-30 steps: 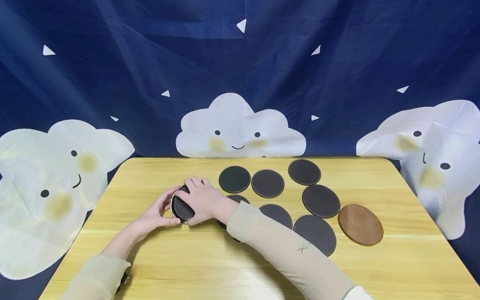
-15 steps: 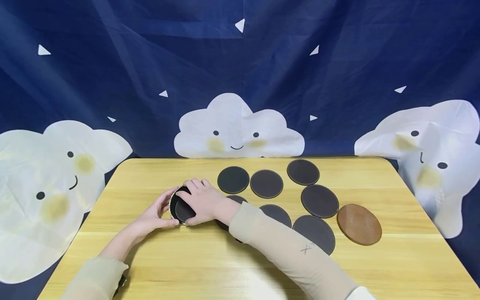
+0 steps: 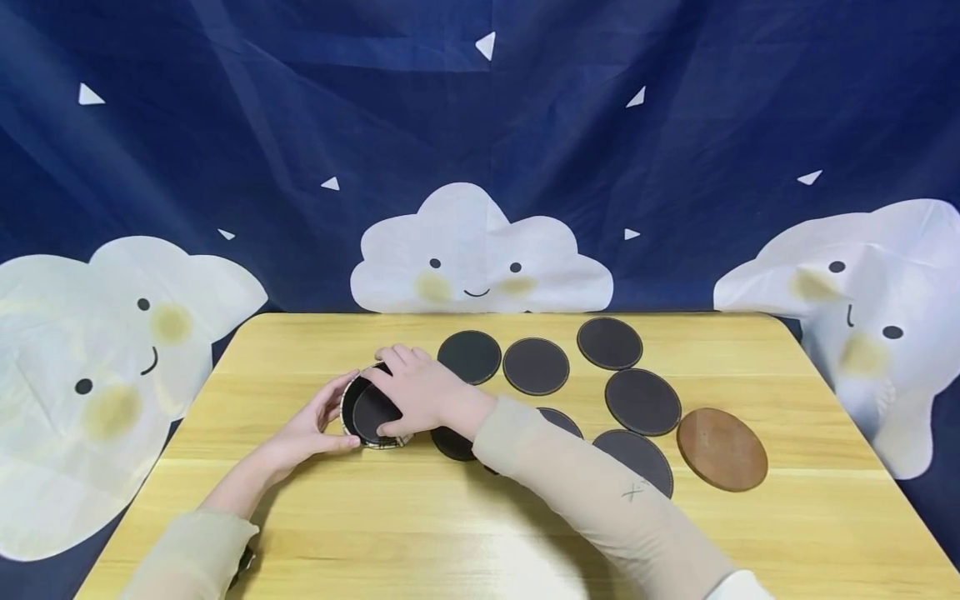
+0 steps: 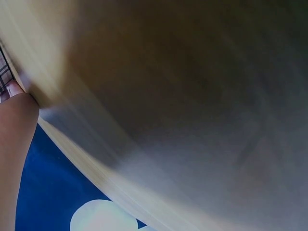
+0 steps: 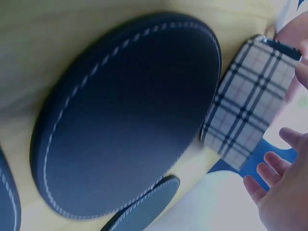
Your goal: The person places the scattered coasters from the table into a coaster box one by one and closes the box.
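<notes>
Eight dark coasters [image 3: 536, 366], one brown coaster [image 3: 722, 448], one plaid holder [image 5: 249, 102].

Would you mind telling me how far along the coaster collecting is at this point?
Early stage. The plaid holder, steadied by the left hand, is receiving one dark coaster from the right hand. Several dark coasters and the brown coaster lie loose on the table.

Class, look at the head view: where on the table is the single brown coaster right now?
The brown coaster lies flat near the table's right side, just right of the nearest dark coaster and far from both hands.
</notes>
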Demonstrator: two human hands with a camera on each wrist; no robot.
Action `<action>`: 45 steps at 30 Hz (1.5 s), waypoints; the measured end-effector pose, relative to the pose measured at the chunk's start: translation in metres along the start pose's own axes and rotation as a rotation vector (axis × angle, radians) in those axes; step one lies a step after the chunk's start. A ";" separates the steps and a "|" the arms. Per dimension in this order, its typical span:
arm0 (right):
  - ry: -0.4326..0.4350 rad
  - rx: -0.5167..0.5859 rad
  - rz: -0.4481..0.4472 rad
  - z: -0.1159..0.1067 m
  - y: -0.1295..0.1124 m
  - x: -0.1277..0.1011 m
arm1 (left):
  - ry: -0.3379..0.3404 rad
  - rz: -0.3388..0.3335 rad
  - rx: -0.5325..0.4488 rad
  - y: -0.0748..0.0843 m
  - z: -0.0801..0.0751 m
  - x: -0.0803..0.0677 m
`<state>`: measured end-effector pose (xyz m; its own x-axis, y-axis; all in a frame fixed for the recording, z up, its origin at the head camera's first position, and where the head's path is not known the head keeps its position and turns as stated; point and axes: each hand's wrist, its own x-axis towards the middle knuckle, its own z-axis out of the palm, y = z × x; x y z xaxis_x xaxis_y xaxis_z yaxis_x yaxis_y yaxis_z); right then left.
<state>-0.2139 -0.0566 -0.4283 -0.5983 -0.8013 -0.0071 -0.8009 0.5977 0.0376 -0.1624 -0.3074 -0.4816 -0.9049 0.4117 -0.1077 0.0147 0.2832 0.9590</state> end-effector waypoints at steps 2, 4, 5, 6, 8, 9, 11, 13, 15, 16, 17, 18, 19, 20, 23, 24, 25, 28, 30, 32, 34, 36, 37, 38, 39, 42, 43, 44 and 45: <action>0.007 0.004 0.007 -0.002 0.005 -0.002 | 0.001 0.004 0.002 0.000 0.000 0.000; 0.011 0.005 0.012 -0.005 0.010 -0.004 | 0.002 0.007 0.002 -0.001 0.000 0.000; 0.015 0.005 0.015 -0.006 0.013 -0.005 | 0.003 0.010 0.003 -0.001 0.000 0.000; 0.019 0.006 0.017 -0.007 0.016 -0.007 | 0.005 0.012 0.003 -0.001 0.000 0.000; 0.019 0.010 0.024 -0.010 0.021 -0.010 | 0.008 0.015 0.004 -0.001 0.000 0.000; 0.017 0.014 0.030 -0.011 0.024 -0.011 | 0.010 0.016 0.002 -0.001 0.000 0.000; 0.012 0.023 0.044 -0.012 0.031 -0.013 | 0.010 0.016 -0.003 -0.001 0.000 0.000; -0.002 0.043 0.061 -0.014 0.036 -0.015 | 0.010 0.015 -0.008 -0.001 0.000 0.000; -0.009 0.057 0.076 -0.014 0.042 -0.017 | 0.008 0.017 -0.015 -0.002 0.000 0.001; -0.009 0.061 0.081 -0.014 0.046 -0.018 | 0.007 0.020 -0.018 -0.002 0.000 0.001; -0.010 0.067 0.085 -0.014 0.048 -0.019 | 0.006 0.023 -0.019 -0.002 0.000 0.001; -0.010 0.067 0.089 -0.014 0.051 -0.020 | 0.006 0.026 -0.021 -0.003 0.000 0.001; -0.005 0.060 0.089 -0.014 0.054 -0.021 | 0.007 0.029 -0.022 -0.003 0.000 0.000; 0.000 0.050 0.090 -0.013 0.057 -0.022 | 0.006 0.031 -0.023 -0.003 0.000 0.000; 0.010 0.033 0.096 -0.011 0.065 -0.025 | 0.009 0.029 -0.021 -0.003 0.000 0.000; 0.013 0.033 0.100 -0.011 0.067 -0.026 | 0.011 0.027 -0.019 -0.003 0.000 -0.001; 0.015 0.033 0.103 -0.010 0.070 -0.027 | 0.012 0.025 -0.016 -0.003 0.000 -0.001; 0.016 0.051 0.116 -0.010 0.076 -0.029 | 0.016 0.018 -0.007 -0.002 0.000 0.000; 0.012 0.063 0.126 -0.010 0.079 -0.031 | 0.016 0.015 -0.002 -0.002 0.000 0.000; 0.004 0.074 0.134 -0.008 0.081 -0.032 | 0.015 0.012 0.001 -0.002 -0.001 0.000; 0.000 0.086 0.143 -0.006 0.083 -0.033 | 0.014 0.012 0.001 -0.003 -0.001 0.000; -0.004 0.087 0.151 -0.003 0.085 -0.035 | 0.013 0.013 0.002 -0.003 -0.001 0.001; -0.004 0.088 0.155 -0.001 0.085 -0.035 | 0.013 0.013 0.002 -0.003 -0.001 0.001; -0.006 0.087 0.158 0.000 0.086 -0.036 | 0.012 0.014 0.001 -0.003 -0.001 0.001; -0.009 0.087 0.163 0.002 0.086 -0.036 | 0.012 0.014 0.000 -0.003 -0.001 0.001; -0.027 0.096 0.183 0.007 0.087 -0.037 | 0.008 0.017 -0.004 -0.003 -0.001 0.001; -0.032 0.105 0.188 0.008 0.087 -0.038 | 0.007 0.018 -0.005 -0.003 -0.001 0.001; -0.037 0.115 0.194 0.009 0.088 -0.038 | 0.007 0.019 -0.006 -0.003 -0.001 0.001; -0.043 0.124 0.201 0.010 0.088 -0.038 | 0.008 0.020 -0.006 -0.004 -0.001 0.001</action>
<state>-0.2620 0.0262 -0.4351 -0.7442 -0.6658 -0.0548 -0.6613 0.7458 -0.0808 -0.1638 -0.3091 -0.4848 -0.9077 0.4105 -0.0866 0.0301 0.2697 0.9625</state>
